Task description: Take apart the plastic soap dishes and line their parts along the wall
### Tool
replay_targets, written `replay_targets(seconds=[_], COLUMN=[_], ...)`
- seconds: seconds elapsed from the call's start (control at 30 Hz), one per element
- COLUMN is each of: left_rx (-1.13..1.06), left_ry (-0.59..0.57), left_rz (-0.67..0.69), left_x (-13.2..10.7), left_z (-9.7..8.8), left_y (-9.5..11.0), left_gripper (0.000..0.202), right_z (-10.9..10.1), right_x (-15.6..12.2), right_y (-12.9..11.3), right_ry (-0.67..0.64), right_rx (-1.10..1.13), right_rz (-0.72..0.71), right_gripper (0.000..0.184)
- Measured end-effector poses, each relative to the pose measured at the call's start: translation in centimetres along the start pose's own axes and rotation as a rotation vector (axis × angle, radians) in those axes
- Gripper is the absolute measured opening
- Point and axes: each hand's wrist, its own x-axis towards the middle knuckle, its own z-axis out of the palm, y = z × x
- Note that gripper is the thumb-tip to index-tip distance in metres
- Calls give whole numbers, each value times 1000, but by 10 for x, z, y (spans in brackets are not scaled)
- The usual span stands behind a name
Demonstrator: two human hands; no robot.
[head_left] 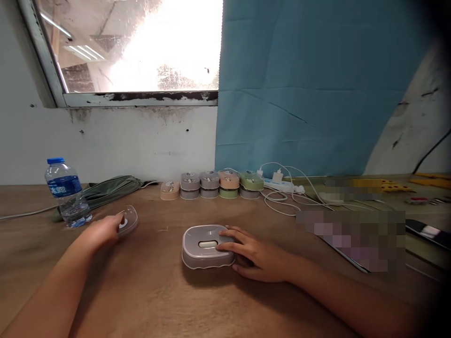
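Observation:
My right hand [259, 256] is on the right end of a grey plastic box [197, 258], two fingers over its top and the thumb against its side. The box has rounded corners, a wavy lower edge and an oval slot in its top, with something pale showing in the slot. A shadow lies under its front edge; I cannot tell whether it is raised. Further left, my left hand [105, 227] pinches a small clear plastic cover [131, 219] with a white round spot on it, just above the table.
Small boxes in grey, peach and green [209, 183] line the wall, most stacked in pairs. A water bottle [66, 197] and dark green cloth [116, 188] stand at left. A white power strip [282, 184] with cables and a blurred-out patch [352, 241] lie right.

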Motion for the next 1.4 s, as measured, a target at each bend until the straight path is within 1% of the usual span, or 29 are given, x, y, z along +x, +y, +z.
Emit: replay_targets(seconds=[0.03, 0.07, 0.1, 0.17, 0.2, 0.23, 0.27, 0.3, 0.33, 0.4, 0.47, 0.53, 0.57, 0.67, 0.77, 0.83, 0.9, 0.93, 1.0, 1.07, 1.13, 1.27, 1.33, 1.4], left_rx=[-71, -157, -258, -523, -691, -880, -1072, -1258, -1423, -1677, -1826, -1906, -1932, -1956, -1885, -1814, -1757, -1733, -1686, -1636, -1592, -1479, -1419, -1384], left_ry=[24, 77, 160, 345, 427, 468, 467, 434, 370, 199, 8, -144, -193, -292, -363, -365, -333, -305, -237, -193, -221, -396, -427, -423], left_rz=[42, 90, 127, 174, 182, 194, 218, 243, 270, 315, 349, 381, 400, 463, 521, 551, 556, 553, 555, 583, 629, 686, 699, 721], left_x=[2, 4, 5, 5, 3, 0, -4, -9, -15, -27, -39, -48, -52, -57, -57, -54, -51, -50, -46, -42, -38, -31, -29, -27], left_z=[1, 3, 3, 4, 4, 4, 3, 3, 2, 2, 2, 1, 1, 1, 7, 14, 20, 23, 27, 30, 31, 31, 31, 31], left_y=[0, 3, 9, 29, 41, 55, 68, 81, 92, 111, 124, 132, 134, 137, 138, 139, 139, 139, 137, 134, 129, 119, 116, 114], left_gripper=[36, 33, 32, 33, 34, 36, 38, 38, 38, 40, 39, 33, 29, 22, 27, 42, 58, 63, 66, 65, 65, 60, 57, 53], right_z=[1, 2, 3, 5, 6, 8, 9, 11, 12, 14, 17, 19, 20, 22, 24, 25, 25, 25, 24, 22, 19, 13, 12, 12], right_x=[0, 0, 0, 1, 2, 2, 3, 4, 4, 5, 5, 4, 4, 3, 4, 4, 5, 5, 6, 6, 6, 6, 7, 7], right_y=[0, 0, 0, 0, 0, 0, -1, -1, -1, 0, 1, 3, 4, 7, 11, 16, 20, 21, 22, 21, 18, 10, 8, 7], right_ry=[3, 6, 9, 18, 31, 49, 71, 95, 121, 169, 215, 256, 275, 336, 376, 382, 368, 357, 340, 328, 308, 247, 233, 237], right_rx=[7, 18, 29, 46, 53, 58, 62, 66, 71, 76, 81, 85, 86, 85, 103, 134, 180, 203, 234, 238, 232, 208, 196, 186], right_rz=[3, 8, 14, 29, 39, 51, 66, 83, 103, 147, 179, 182, 168, 113, 118, 145, 163, 165, 169, 175, 179, 183, 184, 179], right_gripper=[46, 46, 46, 48, 52, 57, 63, 70, 76, 86, 92, 95, 95, 95, 95, 90, 81, 77, 75, 79, 81, 73, 72, 71])
